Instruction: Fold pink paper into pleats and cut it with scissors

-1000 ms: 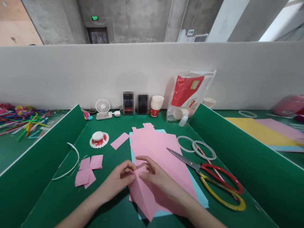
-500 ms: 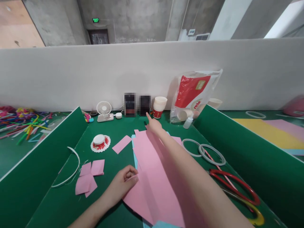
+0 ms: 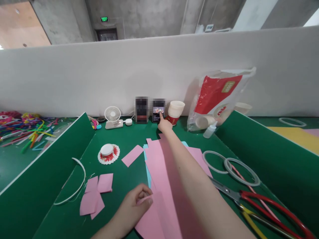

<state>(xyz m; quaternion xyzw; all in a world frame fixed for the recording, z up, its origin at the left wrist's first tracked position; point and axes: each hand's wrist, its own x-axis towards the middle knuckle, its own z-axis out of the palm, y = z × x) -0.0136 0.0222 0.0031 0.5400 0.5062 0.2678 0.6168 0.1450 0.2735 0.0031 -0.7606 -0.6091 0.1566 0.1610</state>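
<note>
My right hand [image 3: 165,126] reaches forward with its index finger stretched out onto the screen of the right-hand phone [image 3: 156,118]. That phone leans against the partition and its screen is lit with a picture. My left hand [image 3: 133,205] pinches the edge of a pink paper sheet [image 3: 156,212] between thumb and curled fingers. Under it lies a stack of pink and light blue paper. To the left are several small pink paper squares [image 3: 105,183] and a pink paper strip [image 3: 132,155]. My right forearm covers part of the stack.
Large red-handled scissors [image 3: 229,192] and two clear rings [image 3: 241,171] lie on the right. Along the back stand a small fan [image 3: 112,114], another phone [image 3: 141,111], paper cups [image 3: 176,109], a plastic bag [image 3: 219,94] and a glue bottle [image 3: 209,131]. Green dividers [image 3: 264,149] flank the table.
The right-hand phone's screen has gone from dark to lit, with my right index finger now on it. The view has shifted; more of the scissors shows. My left hand keeps its pinch.
</note>
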